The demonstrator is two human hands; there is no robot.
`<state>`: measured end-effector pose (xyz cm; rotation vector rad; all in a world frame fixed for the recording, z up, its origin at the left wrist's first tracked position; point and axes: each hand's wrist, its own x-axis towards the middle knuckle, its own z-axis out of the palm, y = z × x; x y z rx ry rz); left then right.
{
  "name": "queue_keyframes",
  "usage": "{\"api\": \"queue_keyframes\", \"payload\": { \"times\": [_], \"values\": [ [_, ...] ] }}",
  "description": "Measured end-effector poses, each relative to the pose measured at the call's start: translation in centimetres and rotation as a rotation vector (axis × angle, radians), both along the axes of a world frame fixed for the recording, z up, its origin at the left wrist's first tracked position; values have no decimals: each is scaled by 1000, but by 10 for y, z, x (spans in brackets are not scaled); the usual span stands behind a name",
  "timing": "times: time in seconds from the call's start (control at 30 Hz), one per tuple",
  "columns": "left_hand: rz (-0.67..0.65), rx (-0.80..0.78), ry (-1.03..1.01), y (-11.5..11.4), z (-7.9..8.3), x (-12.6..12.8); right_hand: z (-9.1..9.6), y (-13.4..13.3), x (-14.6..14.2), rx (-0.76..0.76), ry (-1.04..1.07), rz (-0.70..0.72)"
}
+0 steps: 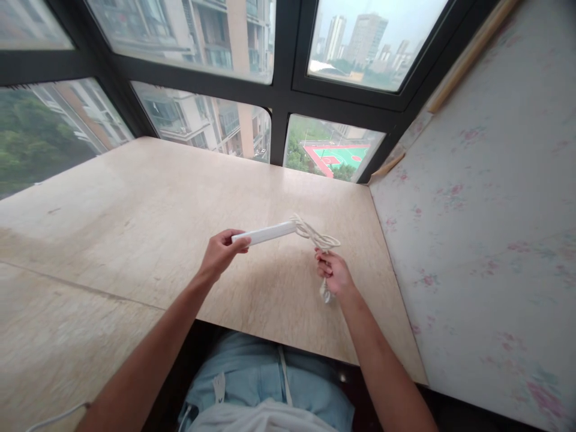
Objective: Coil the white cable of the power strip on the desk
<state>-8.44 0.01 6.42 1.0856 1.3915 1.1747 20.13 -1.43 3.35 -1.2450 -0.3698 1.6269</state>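
My left hand point(221, 251) is closed on the near end of a long white power strip point(270, 232), holding it level above the table. From the strip's far end a white cord point(317, 239) runs in loose loops to my right hand point(333, 273). That hand is closed round the bundled cord, and a short end hangs below the fist. Both hands hover over the pale wooden table point(148, 204), right of its middle.
A floral-papered wall point(486, 228) borders the table on the right. Large dark-framed windows point(283, 90) stand behind the far edge. A thin white cable point(54, 417) lies at the bottom left. My lap in light jeans point(270, 384) shows below the near edge.
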Motion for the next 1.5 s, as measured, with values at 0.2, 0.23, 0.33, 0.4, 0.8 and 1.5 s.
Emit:
{"api": "queue_keyframes", "payload": {
  "times": [0.2, 0.23, 0.33, 0.4, 0.8, 1.5],
  "values": [
    [130, 91, -139, 4, -9, -59, 20, 38, 51, -8, -71, 4],
    [171, 106, -176, 2, -12, -65, 22, 43, 55, -6, -82, 6],
    [270, 108, -228, -7, -24, -78, 24, 58, 56, 6, -132, 14],
    [295, 113, -185, -13, -34, -83, 25, 64, 50, 36, -166, 21],
    [383, 378, 130, -42, -68, -83, 23, 74, -47, 202, -129, 162],
    [548, 184, 775, -59, -87, -107, -10, 60, -175, 437, -474, 443]
  ]
}}
